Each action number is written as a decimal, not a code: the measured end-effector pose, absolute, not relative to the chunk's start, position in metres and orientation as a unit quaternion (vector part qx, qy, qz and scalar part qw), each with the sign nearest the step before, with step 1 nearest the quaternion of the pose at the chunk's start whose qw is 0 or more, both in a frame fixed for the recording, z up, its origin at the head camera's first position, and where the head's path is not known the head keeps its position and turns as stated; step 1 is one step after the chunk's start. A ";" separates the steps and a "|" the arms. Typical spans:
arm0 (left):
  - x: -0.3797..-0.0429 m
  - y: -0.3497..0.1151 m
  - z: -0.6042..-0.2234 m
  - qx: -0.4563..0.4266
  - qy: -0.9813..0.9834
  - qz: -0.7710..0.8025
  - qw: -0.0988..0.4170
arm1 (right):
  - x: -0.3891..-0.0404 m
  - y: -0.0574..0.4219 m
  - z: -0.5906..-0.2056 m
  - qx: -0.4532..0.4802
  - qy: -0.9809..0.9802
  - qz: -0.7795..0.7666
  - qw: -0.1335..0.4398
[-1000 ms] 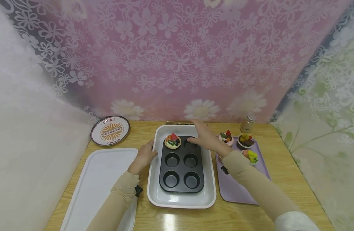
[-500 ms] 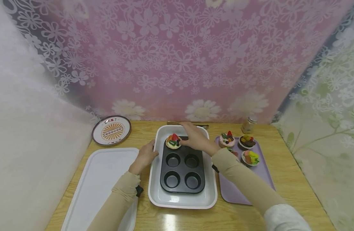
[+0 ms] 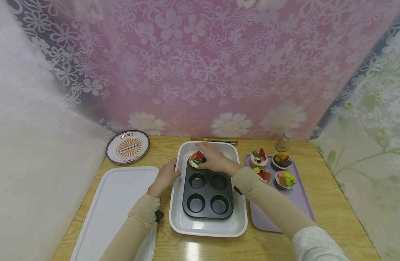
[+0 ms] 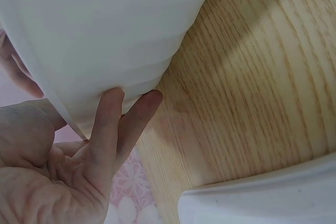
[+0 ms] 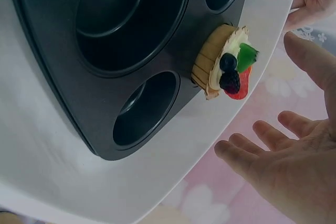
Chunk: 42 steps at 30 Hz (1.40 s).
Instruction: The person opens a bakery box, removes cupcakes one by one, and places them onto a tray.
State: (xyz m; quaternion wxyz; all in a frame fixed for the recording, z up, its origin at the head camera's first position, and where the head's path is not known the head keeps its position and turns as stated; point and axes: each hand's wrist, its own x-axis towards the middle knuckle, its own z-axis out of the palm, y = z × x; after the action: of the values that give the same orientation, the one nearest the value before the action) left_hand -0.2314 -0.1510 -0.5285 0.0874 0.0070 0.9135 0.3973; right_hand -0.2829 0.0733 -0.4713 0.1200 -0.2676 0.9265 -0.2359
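Observation:
A black muffin tin [image 3: 208,192] lies inside a deep white tray [image 3: 206,233] in the head view. At the tin's far left cup sits a fruit tart [image 3: 195,160] topped with a strawberry, green pieces and dark berries. My left hand [image 3: 166,177] grips the tray's left rim; the left wrist view shows fingers [image 4: 105,124] against the outer wall, the thumb over the rim. My right hand [image 3: 213,158] hovers above the far part of the tin. In the right wrist view its spread fingers [image 5: 239,156] stand apart from the tart, touching nothing.
Right of the tin, a purple tray [image 3: 294,203] bears several fruit-topped cakes. A glass jar [image 3: 283,142] stands behind it. To the left lie a flat white tray [image 3: 121,203] and a patterned plate [image 3: 127,158]. Thin utensils [image 3: 216,140] lie along the back edge.
My right hand has moved left, from over the far right cup to beside the fruit tart. My left hand stays on the tray's rim.

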 end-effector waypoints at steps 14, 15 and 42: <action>-0.231 -0.150 -0.527 0.008 0.916 0.391 0.084 | -0.287 0.063 -0.476 -0.266 0.930 -0.215 0.134; -0.231 -0.150 -0.527 0.009 0.916 0.391 0.085 | -0.287 0.062 -0.477 -0.266 0.930 -0.214 0.134; -0.232 -0.153 -0.528 0.011 0.914 0.396 0.085 | -0.297 0.054 -0.497 -0.270 0.928 -0.197 0.163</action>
State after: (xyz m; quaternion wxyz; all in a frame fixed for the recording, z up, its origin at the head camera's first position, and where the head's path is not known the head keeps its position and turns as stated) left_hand -0.2317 -0.1525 -0.5276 0.0850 0.0109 0.9142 0.3961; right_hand -0.2965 0.0538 -0.4973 0.1633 -0.2696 0.9283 -0.1974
